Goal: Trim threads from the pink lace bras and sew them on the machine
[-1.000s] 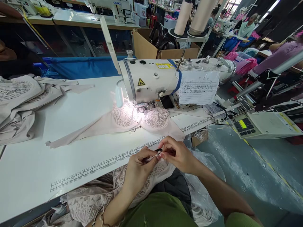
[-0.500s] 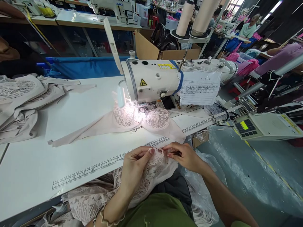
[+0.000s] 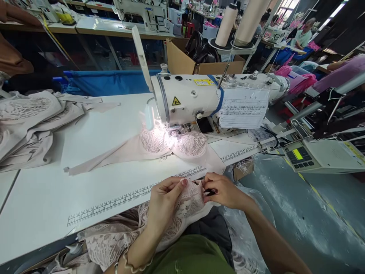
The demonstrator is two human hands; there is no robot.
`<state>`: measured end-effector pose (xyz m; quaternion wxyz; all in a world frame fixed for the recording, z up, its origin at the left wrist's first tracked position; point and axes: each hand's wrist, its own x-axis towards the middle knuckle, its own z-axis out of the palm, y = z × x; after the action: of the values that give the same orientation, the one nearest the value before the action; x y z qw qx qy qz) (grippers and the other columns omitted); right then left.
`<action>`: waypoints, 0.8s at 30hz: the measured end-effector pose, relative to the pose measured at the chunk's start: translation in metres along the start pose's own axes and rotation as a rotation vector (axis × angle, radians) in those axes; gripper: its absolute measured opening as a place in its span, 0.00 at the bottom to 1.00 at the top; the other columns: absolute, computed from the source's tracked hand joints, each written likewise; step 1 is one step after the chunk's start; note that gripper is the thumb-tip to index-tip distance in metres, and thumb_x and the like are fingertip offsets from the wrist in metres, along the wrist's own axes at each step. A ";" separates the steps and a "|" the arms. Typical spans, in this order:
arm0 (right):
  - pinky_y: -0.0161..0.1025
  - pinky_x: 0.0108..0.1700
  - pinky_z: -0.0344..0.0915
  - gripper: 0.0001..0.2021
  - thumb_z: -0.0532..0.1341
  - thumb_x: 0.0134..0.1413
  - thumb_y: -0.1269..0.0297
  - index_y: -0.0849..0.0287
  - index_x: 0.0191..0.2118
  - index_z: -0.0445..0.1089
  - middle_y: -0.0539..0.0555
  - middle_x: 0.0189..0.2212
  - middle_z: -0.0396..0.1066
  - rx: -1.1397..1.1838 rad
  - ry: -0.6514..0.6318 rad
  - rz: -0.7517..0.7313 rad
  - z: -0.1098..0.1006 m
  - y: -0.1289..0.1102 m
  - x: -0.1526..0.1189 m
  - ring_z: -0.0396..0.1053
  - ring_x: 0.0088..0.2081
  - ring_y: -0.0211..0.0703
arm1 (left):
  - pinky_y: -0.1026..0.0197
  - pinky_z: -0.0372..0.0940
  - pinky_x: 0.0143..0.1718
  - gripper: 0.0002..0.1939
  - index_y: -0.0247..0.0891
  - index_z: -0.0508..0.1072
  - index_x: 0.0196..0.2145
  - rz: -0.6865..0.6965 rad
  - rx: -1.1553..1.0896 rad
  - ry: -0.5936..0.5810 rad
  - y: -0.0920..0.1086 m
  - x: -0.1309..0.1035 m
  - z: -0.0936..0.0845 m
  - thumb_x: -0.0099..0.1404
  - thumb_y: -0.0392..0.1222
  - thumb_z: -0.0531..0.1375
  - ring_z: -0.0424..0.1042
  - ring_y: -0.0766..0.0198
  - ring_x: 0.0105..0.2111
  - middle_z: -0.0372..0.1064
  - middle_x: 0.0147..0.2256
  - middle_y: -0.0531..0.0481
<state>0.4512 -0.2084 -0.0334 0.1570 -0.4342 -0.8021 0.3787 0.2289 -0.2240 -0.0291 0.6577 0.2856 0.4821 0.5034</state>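
My left hand (image 3: 164, 201) pinches the upper edge of a pale pink lace piece (image 3: 189, 201) over my lap, at the table's front edge. On the right side of the same edge, my right hand (image 3: 224, 190) is closed on the lace, with something small and dark between its fingers. Beyond my hands, a pale bra (image 3: 191, 146) with two lace cups lies under the lit needle area of the white sewing machine (image 3: 185, 95). Its long band stretches left across the white table (image 3: 94, 194).
More pale garments (image 3: 28, 121) are piled at the left, and lace pieces (image 3: 111, 243) hang at the front edge. A control box (image 3: 327, 154) stands at the right. Behind the machine are a cardboard box (image 3: 182, 57) and thread cones (image 3: 226, 26). A person (image 3: 303, 36) sits far back right.
My right hand has moved slightly right along the lace edge, away from my left hand, and more lace shows between them. The whole view has shifted a little.
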 end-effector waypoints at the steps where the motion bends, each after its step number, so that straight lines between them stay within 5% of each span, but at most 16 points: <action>1: 0.36 0.34 0.61 0.16 0.68 0.57 0.51 0.59 0.28 0.72 0.55 0.35 0.66 0.003 0.005 -0.012 0.000 0.001 -0.001 0.65 0.37 0.43 | 0.72 0.48 0.15 0.15 0.35 0.82 0.28 -0.001 -0.003 -0.002 -0.001 0.000 -0.001 0.50 0.51 0.74 0.47 0.77 0.15 0.62 0.15 0.58; 4: 0.38 0.35 0.59 0.26 0.63 0.61 0.46 0.58 0.20 0.61 0.53 0.29 0.64 0.060 0.012 -0.107 0.000 0.002 -0.002 0.62 0.34 0.42 | 0.71 0.48 0.16 0.16 0.35 0.83 0.29 -0.009 0.002 0.009 -0.003 0.001 -0.002 0.50 0.52 0.74 0.49 0.77 0.15 0.65 0.16 0.56; 7: 0.38 0.34 0.57 0.30 0.55 0.65 0.43 0.56 0.18 0.49 0.47 0.20 0.52 0.130 -0.037 -0.179 -0.004 0.002 -0.003 0.55 0.26 0.38 | 0.70 0.51 0.16 0.18 0.35 0.83 0.29 -0.003 0.026 0.016 -0.004 0.001 -0.001 0.49 0.53 0.74 0.54 0.75 0.16 0.70 0.19 0.53; 11: 0.34 0.25 0.49 0.30 0.59 0.61 0.42 0.56 0.19 0.49 0.42 0.17 0.45 0.079 -0.209 -0.009 -0.014 0.002 -0.007 0.48 0.19 0.33 | 0.69 0.52 0.15 0.18 0.35 0.82 0.30 0.010 0.068 0.019 -0.004 0.000 -0.003 0.53 0.55 0.72 0.55 0.74 0.14 0.69 0.17 0.54; 13: 0.34 0.23 0.45 0.29 0.60 0.62 0.43 0.56 0.20 0.51 0.41 0.16 0.45 0.094 -0.262 0.025 -0.022 -0.002 -0.011 0.45 0.18 0.32 | 0.67 0.65 0.23 0.17 0.35 0.82 0.32 0.061 0.142 -0.015 -0.001 0.002 -0.008 0.56 0.54 0.70 0.70 0.66 0.22 0.76 0.24 0.49; 15: 0.33 0.23 0.47 0.27 0.56 0.65 0.44 0.56 0.21 0.55 0.42 0.16 0.49 0.202 -0.234 -0.100 -0.029 -0.012 -0.016 0.47 0.18 0.32 | 0.59 0.72 0.42 0.17 0.38 0.81 0.41 0.189 0.272 -0.089 0.002 0.007 -0.014 0.62 0.54 0.66 0.77 0.53 0.44 0.79 0.42 0.42; 18: 0.33 0.24 0.50 0.23 0.54 0.68 0.47 0.56 0.25 0.61 0.44 0.17 0.54 0.490 -0.141 -0.374 -0.035 -0.038 -0.017 0.52 0.18 0.32 | 0.47 0.64 0.59 0.26 0.42 0.69 0.61 0.349 0.448 -0.433 0.000 0.018 -0.015 0.71 0.57 0.55 0.61 0.49 0.64 0.61 0.65 0.40; 21: 0.33 0.24 0.53 0.20 0.58 0.67 0.53 0.56 0.25 0.61 0.45 0.18 0.55 0.768 -0.051 -0.435 -0.030 -0.071 -0.008 0.54 0.19 0.33 | 0.46 0.61 0.62 0.35 0.40 0.68 0.62 0.411 0.538 -0.985 -0.010 0.027 -0.001 0.69 0.66 0.53 0.65 0.47 0.61 0.65 0.62 0.38; 22: 0.33 0.24 0.55 0.19 0.58 0.66 0.54 0.56 0.24 0.61 0.45 0.19 0.57 0.829 0.003 -0.418 -0.027 -0.080 -0.004 0.55 0.19 0.33 | 0.47 0.62 0.61 0.35 0.39 0.71 0.59 0.439 0.574 -1.076 -0.013 0.027 0.003 0.67 0.67 0.54 0.68 0.47 0.58 0.70 0.58 0.39; 24: 0.34 0.24 0.56 0.20 0.61 0.64 0.53 0.56 0.24 0.60 0.46 0.20 0.58 0.923 0.120 -0.354 -0.023 -0.093 0.001 0.55 0.20 0.34 | 0.47 0.65 0.58 0.29 0.40 0.77 0.53 0.484 0.653 -1.077 -0.012 0.022 -0.003 0.67 0.64 0.57 0.71 0.48 0.54 0.76 0.51 0.41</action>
<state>0.4103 -0.2277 0.0512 0.4406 -0.1977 -0.6018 0.6361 0.2319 -0.2074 -0.0485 0.5548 0.7809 0.1367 0.2524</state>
